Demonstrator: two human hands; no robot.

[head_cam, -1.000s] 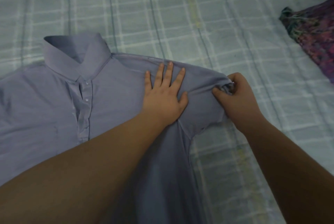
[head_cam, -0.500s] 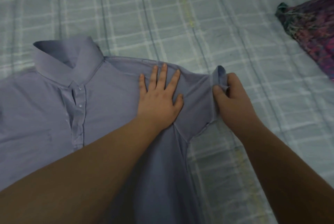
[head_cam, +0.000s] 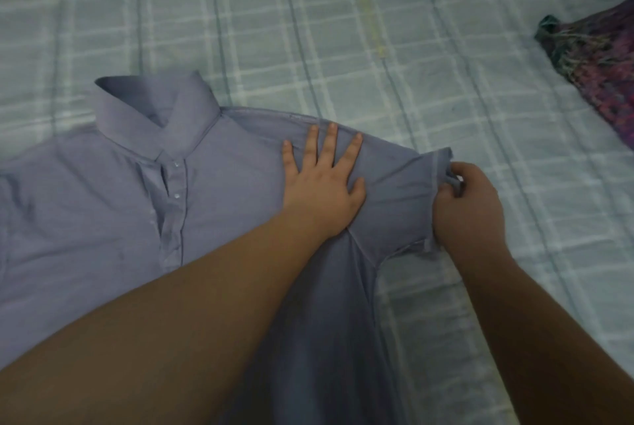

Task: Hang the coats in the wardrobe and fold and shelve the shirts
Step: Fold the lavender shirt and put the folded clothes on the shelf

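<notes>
Head camera looks down on a lilac short-sleeved shirt [head_cam: 103, 205] that lies face up on a bed with a pale checked sheet [head_cam: 343, 30]. On the left its collar [head_cam: 154, 116] stands folded, and the button placket [head_cam: 173, 205] runs down from it. In the middle the left hand [head_cam: 322, 191] lies flat on the shoulder part, fingers straight and spread; it holds nothing, it only presses, I think to keep the cloth from sliding. To the right, the right hand [head_cam: 470, 205] pinches the hem of the sleeve [head_cam: 408, 191] between thumb and curled fingers, so the edge lifts a little from the sheet. This looks like the start of folding the sleeve inward. At the far right edge a knitted purple and green cloth [head_cam: 597, 57] lies well apart from the shirt. No wardrobe or shelf is visible.
</notes>
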